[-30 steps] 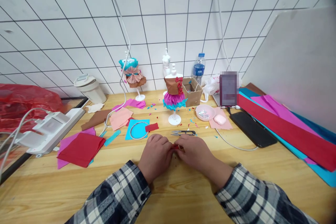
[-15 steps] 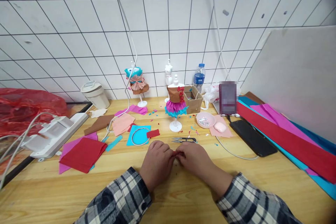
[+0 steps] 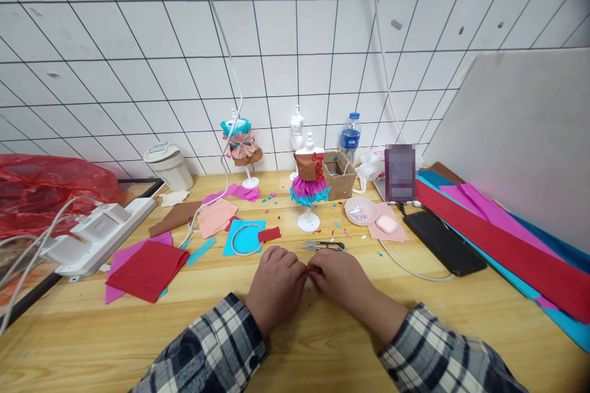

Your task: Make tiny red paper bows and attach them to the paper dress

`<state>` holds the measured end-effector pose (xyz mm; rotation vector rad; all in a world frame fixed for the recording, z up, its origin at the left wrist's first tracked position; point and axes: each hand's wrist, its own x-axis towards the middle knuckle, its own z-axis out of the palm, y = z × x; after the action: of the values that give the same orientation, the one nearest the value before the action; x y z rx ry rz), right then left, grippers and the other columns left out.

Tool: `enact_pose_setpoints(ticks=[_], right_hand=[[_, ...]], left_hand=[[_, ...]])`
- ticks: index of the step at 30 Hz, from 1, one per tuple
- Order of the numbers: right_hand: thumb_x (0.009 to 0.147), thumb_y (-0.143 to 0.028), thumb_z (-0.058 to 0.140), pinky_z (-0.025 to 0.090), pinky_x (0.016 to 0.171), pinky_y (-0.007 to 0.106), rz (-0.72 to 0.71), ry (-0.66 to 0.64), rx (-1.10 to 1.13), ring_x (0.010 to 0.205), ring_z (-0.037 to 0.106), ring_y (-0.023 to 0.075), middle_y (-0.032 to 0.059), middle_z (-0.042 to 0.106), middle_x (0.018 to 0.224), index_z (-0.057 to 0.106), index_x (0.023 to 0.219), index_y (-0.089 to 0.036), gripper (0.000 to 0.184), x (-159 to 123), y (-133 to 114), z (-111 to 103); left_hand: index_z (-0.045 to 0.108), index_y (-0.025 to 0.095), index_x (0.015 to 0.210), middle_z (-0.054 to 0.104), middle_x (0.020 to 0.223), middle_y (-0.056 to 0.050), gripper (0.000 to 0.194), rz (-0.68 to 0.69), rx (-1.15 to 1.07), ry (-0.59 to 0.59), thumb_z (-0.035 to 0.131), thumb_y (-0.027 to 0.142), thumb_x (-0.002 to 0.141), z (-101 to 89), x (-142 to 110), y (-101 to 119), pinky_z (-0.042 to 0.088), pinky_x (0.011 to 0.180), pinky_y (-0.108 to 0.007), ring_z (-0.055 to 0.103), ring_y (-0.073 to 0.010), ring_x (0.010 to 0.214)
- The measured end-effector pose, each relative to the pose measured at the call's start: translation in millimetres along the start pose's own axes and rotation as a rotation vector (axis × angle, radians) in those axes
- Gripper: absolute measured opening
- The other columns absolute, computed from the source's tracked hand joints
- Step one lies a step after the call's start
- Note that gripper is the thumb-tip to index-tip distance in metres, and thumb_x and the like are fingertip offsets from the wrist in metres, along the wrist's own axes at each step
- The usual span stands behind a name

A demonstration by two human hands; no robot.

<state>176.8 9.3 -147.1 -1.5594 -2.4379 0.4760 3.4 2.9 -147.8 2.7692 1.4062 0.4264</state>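
Observation:
My left hand (image 3: 278, 285) and my right hand (image 3: 343, 279) meet fingertip to fingertip low over the wooden table. Both are closed, pinching a small piece of red crepe paper (image 3: 308, 269) that the fingers mostly hide. Just beyond the right knuckles lie thread snips (image 3: 323, 246). Past them stands a mini dress form (image 3: 309, 169) in a brown top with red bows and a magenta and blue ruffled skirt. Beyond my left hand, a red paper strip (image 3: 269, 234) rests across a blue square (image 3: 234, 229) with a ring (image 3: 246, 239) on it.
Folded red paper (image 3: 147, 270) lies left, near a power strip (image 3: 108, 239). A pink dish (image 3: 361, 211), a small box (image 3: 340, 178) and a bottle (image 3: 350, 135) stand behind. To the right are a black phone-like slab (image 3: 445, 242) and long coloured sheets (image 3: 502, 245). A cable hangs over the back.
The camera view has tilted up, so everything sits lower in the picture. My hands stay together, and less of the red paper shows between the fingers than a second ago.

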Motion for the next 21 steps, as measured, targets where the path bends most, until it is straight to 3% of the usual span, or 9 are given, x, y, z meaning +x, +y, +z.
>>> enact_pose_setpoints(ticks=[21], right_hand=[[0.090, -0.027, 0.049, 0.042, 0.074, 0.026, -0.002, -0.011, 0.006, 0.090, 0.063, 0.0169, 0.0019, 0.069, 0.094, 0.068, 0.093, -0.024, 0.019, -1.1, 2.2, 0.5]], left_hand=[[0.068, 0.022, 0.083, 0.062, 0.079, -0.004, 0.016, -0.009, -0.031, 0.011, 0.053, 0.022, 0.088, -2.4, 1.6, -0.9, 0.036, 0.086, -0.042, 0.051, -0.0209, 0.084]])
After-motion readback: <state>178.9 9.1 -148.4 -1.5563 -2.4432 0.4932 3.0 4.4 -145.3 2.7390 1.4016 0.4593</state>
